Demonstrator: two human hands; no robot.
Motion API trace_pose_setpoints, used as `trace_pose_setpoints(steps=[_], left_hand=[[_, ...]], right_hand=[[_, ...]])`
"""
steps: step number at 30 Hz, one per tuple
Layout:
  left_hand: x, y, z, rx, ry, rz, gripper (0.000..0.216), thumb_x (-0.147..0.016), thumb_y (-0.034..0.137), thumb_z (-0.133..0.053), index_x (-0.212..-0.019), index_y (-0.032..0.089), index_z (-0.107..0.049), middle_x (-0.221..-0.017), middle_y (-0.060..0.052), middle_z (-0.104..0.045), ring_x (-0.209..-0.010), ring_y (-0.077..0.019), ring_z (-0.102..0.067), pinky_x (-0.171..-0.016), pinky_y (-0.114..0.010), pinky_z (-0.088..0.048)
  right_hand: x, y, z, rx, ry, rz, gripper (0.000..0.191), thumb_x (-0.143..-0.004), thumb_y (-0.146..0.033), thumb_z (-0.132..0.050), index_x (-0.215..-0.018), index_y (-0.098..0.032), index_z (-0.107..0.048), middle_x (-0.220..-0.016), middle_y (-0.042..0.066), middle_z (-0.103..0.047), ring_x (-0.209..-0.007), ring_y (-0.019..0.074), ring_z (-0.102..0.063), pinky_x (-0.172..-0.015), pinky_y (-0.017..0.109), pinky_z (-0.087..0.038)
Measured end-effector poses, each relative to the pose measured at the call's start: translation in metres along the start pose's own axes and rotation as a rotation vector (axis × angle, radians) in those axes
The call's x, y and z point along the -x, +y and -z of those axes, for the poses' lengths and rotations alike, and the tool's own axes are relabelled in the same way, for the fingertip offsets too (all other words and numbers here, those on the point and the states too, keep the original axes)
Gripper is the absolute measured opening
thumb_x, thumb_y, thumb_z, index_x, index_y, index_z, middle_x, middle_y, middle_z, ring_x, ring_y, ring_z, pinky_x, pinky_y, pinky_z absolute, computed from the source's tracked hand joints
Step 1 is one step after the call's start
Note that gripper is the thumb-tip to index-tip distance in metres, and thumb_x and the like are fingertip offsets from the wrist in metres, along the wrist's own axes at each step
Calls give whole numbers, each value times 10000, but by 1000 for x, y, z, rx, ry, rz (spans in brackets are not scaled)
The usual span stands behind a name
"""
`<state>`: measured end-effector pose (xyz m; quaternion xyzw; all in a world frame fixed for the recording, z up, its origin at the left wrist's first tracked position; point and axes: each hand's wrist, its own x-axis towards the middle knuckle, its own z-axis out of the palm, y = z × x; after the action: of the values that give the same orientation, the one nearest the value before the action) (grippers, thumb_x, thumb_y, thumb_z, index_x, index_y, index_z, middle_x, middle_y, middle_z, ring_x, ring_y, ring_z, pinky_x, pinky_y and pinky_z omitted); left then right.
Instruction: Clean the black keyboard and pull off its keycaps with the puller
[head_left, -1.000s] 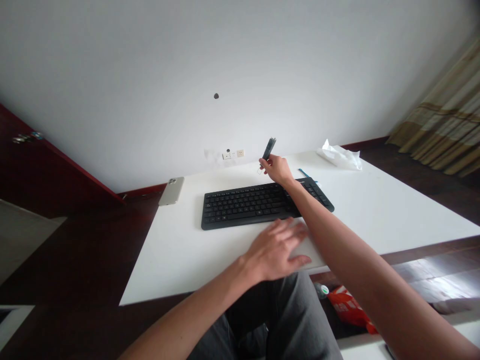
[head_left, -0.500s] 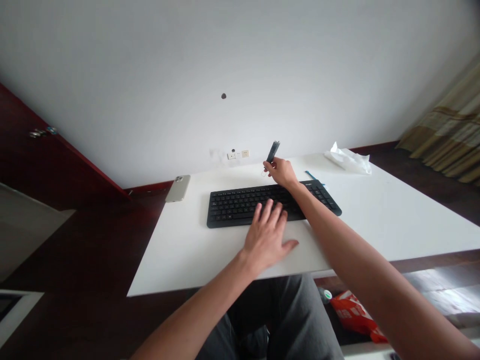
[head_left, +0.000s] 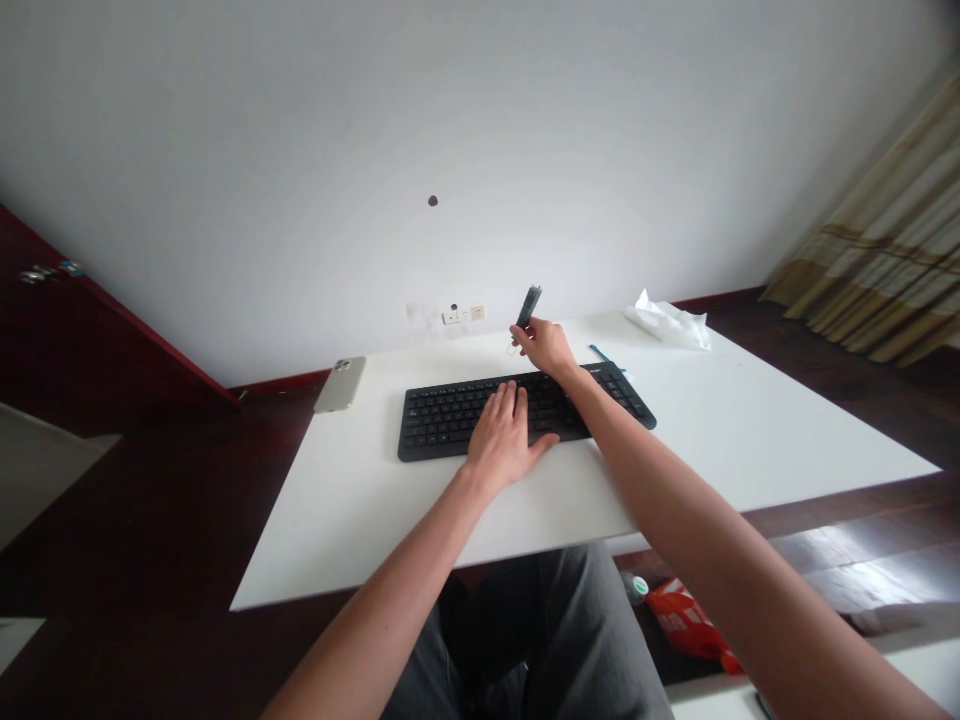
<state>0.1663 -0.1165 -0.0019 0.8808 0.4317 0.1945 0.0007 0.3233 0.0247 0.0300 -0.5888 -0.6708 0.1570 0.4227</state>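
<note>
A black keyboard (head_left: pixel 439 425) lies on the white table (head_left: pixel 337 520). My left hand (head_left: pixel 502 435) rests flat on its middle, fingers stretched out and the thumb spread over the front edge. Above the back of the keyboard, my right hand (head_left: pixel 546 348) is closed around a dark, slim stick-like tool (head_left: pixel 529 304) that points up. A thin pale loop hangs below those fingers; the tool's exact kind is unclear. My right forearm covers part of the keyboard's right half. Just behind the keyboard is a thin blue stick-like item (head_left: pixel 600 353), partly hidden.
A phone (head_left: pixel 341 384) lies face down at the table's left. A crumpled white plastic bag (head_left: pixel 669 325) sits at the back right. Wall sockets (head_left: pixel 463 315) are behind the table. Below it are a red bag (head_left: pixel 688 622) and a bottle (head_left: pixel 635 588).
My left hand has slid forward and a little left, further onto the keyboard, with its fingers closer together. My right hand still holds the dark tool. The view has shifted slightly.
</note>
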Motion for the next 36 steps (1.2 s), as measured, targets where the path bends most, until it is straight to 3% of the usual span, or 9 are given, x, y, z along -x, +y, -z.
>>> trace_pose_setpoints(steps=[2,6,9,15,18,26,32,36], left_hand=[[-5,-6,2,4,-56,-67,830,-985,646,-424,-1549,38,-382,-1645,-231,-326,-1565,-331,-247,-1274,-513,-239],[-4,3,10,94,-158,-333,631,-1024,515,-429,-1531,139,-451,-1633,-117,-406,-1551,-219,-307,-1291,-395,-237],[0,16,10,130,-156,-365,544,-1038,438,-422,-1501,163,-498,-1605,-101,-454,-1529,-195,-351,-1284,-374,-257],[-1,22,-6,32,-46,-142,766,-1007,615,-405,-1562,88,-389,-1656,-192,-327,-1561,-326,-259,-1267,-502,-259],[0,14,-8,-17,2,-43,776,-1018,640,-332,-1568,95,-384,-1658,-183,-327,-1550,-321,-293,-1261,-504,-269],[33,-52,20,-123,-47,97,681,-1050,582,-278,-1603,193,-355,-1664,-69,-344,-1554,-265,-297,-1275,-493,-268],[80,-108,40,-172,-50,282,720,-1046,596,-275,-1623,166,-300,-1681,-106,-296,-1562,-274,-275,-1264,-491,-295],[92,-116,35,-188,28,385,721,-1057,558,-244,-1603,94,-323,-1673,-178,-284,-1564,-303,-262,-1258,-515,-295]], right_hand=[[0,-1,0,14,-5,-6,240,-972,-382,-575,-885,-185,-680,-828,47,-795,-637,162,-722,-720,259,-517],[1,-3,2,-20,-20,4,256,-975,-388,-573,-867,-179,-673,-822,53,-795,-634,161,-723,-699,258,-518],[1,-3,4,-69,-16,8,265,-981,-392,-563,-871,-176,-669,-832,54,-796,-619,156,-718,-654,253,-511],[-1,1,6,-80,-6,-3,246,-970,-385,-575,-890,-177,-677,-834,51,-796,-616,155,-718,-615,247,-502],[0,4,4,-59,-17,-7,234,-959,-373,-588,-873,-177,-683,-817,45,-793,-608,152,-715,-652,251,-513],[0,11,5,-41,-7,-36,242,-962,-372,-579,-858,-179,-682,-820,44,-794,-623,155,-722,-688,255,-521],[-1,13,4,-54,-19,-33,239,-963,-365,-573,-846,-179,-669,-819,45,-793,-610,150,-711,-667,249,-512],[-2,15,-2,-61,-24,-22,219,-964,-357,-579,-878,-177,-671,-842,48,-792,-594,141,-701,-676,248,-518]])
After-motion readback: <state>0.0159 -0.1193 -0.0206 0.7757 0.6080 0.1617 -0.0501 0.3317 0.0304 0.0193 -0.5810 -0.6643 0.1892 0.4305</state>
